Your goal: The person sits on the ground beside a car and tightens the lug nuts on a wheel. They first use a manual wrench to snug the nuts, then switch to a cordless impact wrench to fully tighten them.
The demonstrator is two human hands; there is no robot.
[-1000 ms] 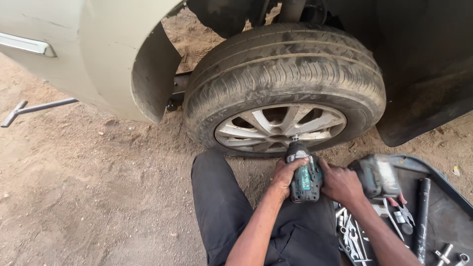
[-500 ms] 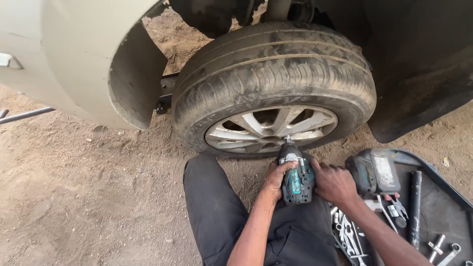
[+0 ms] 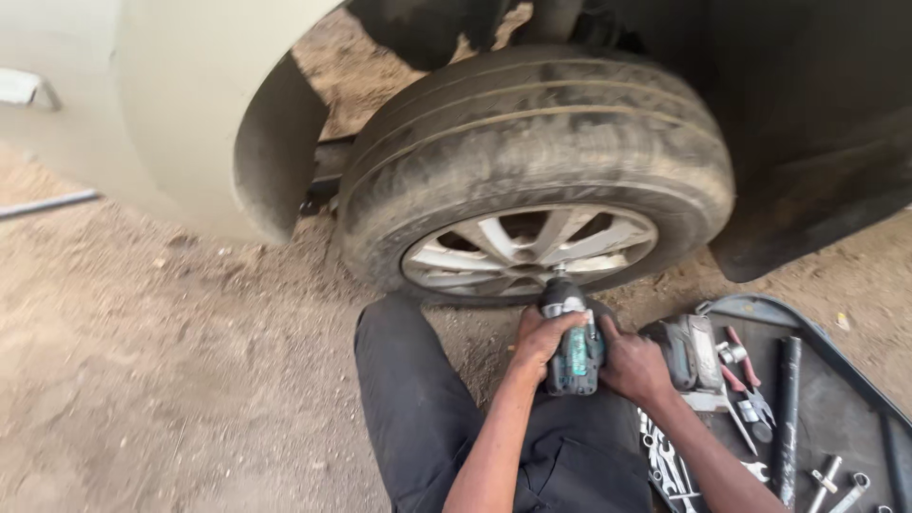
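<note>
Both my hands grip a dark grey and teal cordless impact wrench (image 3: 571, 334). My left hand (image 3: 539, 339) wraps its left side and my right hand (image 3: 631, 363) holds its right side and handle. The wrench's nose points up into the hub of a silver alloy wheel (image 3: 529, 250) with a dusty black tyre (image 3: 532, 133), which stands under the pale car body (image 3: 180, 104). My dark-trousered knee (image 3: 404, 380) rests on the dirt just below the tyre.
An open black tool tray (image 3: 836, 399) lies at my right with a second power tool (image 3: 691, 353), red-handled pliers (image 3: 744, 375), a black bar (image 3: 787, 418), sockets and spanners. A metal rod (image 3: 47, 204) lies on the sandy ground at far left.
The view has shifted, so the wheel and car sit further left in frame. The wrench's nose has come up closer to the wheel hub; both hands keep their grip.
</note>
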